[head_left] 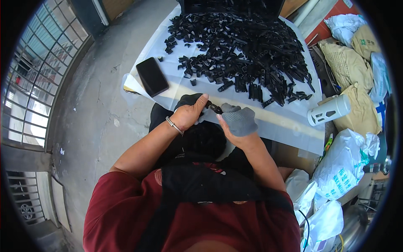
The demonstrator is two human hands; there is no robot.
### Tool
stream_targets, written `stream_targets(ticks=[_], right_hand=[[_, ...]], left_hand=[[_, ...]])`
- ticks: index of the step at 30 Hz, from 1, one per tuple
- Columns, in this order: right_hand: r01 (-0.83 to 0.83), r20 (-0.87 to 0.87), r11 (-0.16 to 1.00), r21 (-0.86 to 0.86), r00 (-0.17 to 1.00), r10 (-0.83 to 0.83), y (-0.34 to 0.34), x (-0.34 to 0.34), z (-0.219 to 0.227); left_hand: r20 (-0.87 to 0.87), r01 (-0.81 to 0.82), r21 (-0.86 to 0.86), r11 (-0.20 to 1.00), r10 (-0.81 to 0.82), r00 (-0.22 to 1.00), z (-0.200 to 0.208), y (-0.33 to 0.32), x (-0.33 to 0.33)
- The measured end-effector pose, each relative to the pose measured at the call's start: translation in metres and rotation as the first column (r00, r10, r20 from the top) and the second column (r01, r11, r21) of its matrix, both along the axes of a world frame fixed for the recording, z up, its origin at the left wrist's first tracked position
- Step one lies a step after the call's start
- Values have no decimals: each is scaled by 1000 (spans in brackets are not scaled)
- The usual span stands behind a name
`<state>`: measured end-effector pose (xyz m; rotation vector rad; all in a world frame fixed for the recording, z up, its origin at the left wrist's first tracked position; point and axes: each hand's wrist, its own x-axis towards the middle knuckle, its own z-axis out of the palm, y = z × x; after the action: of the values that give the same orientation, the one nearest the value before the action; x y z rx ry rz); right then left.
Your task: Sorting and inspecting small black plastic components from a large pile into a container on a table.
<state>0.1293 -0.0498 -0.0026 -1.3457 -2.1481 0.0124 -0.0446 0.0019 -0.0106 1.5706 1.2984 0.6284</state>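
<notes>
at the table's [296, 129] near edge, left hand [188, 112] and right hand [240, 120] hid much of a black part [215, 108] too small to make out. at the far edge, the view's top cut off a black box [231, 6]; heaped black pieces [252, 48] hid one another.

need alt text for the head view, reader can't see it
A person's left hand and partly gloved right hand hold a small black part by a white-covered table. Black pieces are heaped beyond, a phone at left.
</notes>
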Motion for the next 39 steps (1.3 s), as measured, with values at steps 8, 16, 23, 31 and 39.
stream_targets(ticks=[8,16,23,31,39], right_hand=[[75,68,993,95,994,-82,-5,2,-6],[29,187,993,116,981,-51,-1,-3,-18],[-26,-65,988,151,997,36,4,-1,-29],[136,317,991,11,939,-133,66,17,-5],[83,486,980,181,859,-162,81,23,-14]], left_hand=[[-85,42,30,999,-39,996,9,-6,10],[-96,140,358,923,-112,989,-2,-5,17],[-77,286,320,903,-276,958,-2,-1,8],[208,85,-158,984,-51,977,-53,38,-14],[321,79,-158,984,-24,947,-16,20,2]])
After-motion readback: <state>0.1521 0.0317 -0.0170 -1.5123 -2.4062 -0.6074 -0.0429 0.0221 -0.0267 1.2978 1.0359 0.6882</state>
